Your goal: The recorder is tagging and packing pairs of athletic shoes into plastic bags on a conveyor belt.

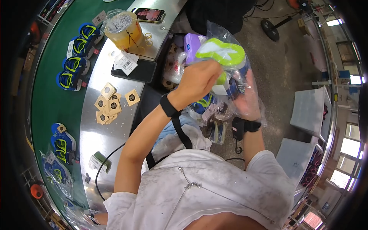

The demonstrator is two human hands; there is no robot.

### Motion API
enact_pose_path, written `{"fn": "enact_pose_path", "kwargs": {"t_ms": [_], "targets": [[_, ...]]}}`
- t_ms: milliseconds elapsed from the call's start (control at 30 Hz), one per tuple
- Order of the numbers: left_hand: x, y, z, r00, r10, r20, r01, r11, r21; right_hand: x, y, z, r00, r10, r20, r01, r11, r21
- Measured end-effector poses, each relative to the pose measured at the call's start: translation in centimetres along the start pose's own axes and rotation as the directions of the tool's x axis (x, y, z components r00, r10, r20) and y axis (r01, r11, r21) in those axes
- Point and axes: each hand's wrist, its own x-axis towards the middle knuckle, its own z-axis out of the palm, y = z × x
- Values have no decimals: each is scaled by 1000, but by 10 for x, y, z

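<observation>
Beside the metal bench, to the right, a shoe [224,51] is seen sole outward, smooth lime green with irregular white patches, within a crinkled clear plastic bag [248,65]. The left hand [197,78] is placed at the shoe's near edge, fingers curled in together; whether anything is clamped by them cannot be told. The right hand [247,97] is spread open against the bag on the right, fingers extended, partly veiled by glossy film. A purple box [191,46] is noted just left of the shoe. On the brushed-metal bench [92,136], square kraft-brown cards [112,106], each marked with a dark disc, are loosely heaped; farther off, a translucent yellow tub [124,34] is topped with crumpled film. Left, on the smooth green belt [42,103], blue shoes [71,74] with lime cord laces are lined up.
</observation>
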Motion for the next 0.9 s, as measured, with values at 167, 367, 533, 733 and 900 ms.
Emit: {"fn": "enact_pose_path", "kwargs": {"t_ms": [167,367,533,733,900], "targets": [[-17,-8,-9,994,-61,-91,58,998,-40,-3,-15,18,991,102,-91,-100,995,26],[-17,-45,-24,628,-739,244,520,166,-838,-21,-36,-1,800,-429,419,576,359,-734],[20,-41,-42,548,-585,598,699,-73,-711,-31,-66,-10,793,-26,609,589,-227,-776],[10,-99,-14,635,-772,-26,753,627,-200,-30,-56,-20,547,-88,832,741,-412,-531],[43,-132,-7,661,-709,-247,728,686,-20,-38,-76,-33,577,157,802,816,-161,-555]]}}
